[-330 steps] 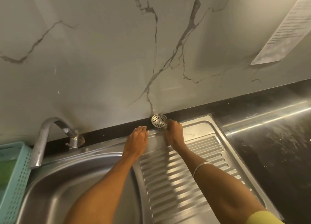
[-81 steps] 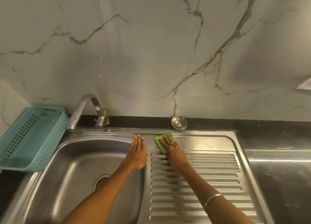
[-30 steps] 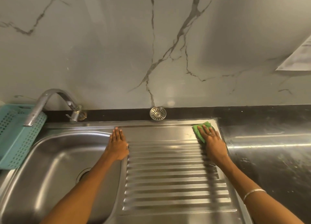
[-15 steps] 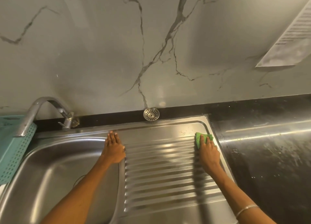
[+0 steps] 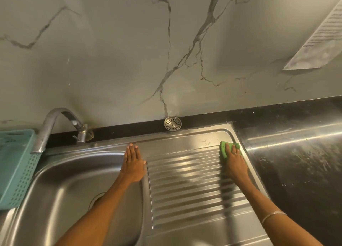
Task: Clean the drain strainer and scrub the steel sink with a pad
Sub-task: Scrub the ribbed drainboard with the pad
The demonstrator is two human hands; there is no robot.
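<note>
Head view: wall paper's (image 5: 320,36) print unreadable

light: dim, warm | glare: bright streaks on drainboard (image 5: 185,181); counter (image 5: 296,153) | edges: wide-angle bowing; soft

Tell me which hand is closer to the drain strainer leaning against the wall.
Left. The left hand lies flat on the sink rim, below and left of the drain strainer. The right hand presses the green pad farther off, below and to its right.
</note>
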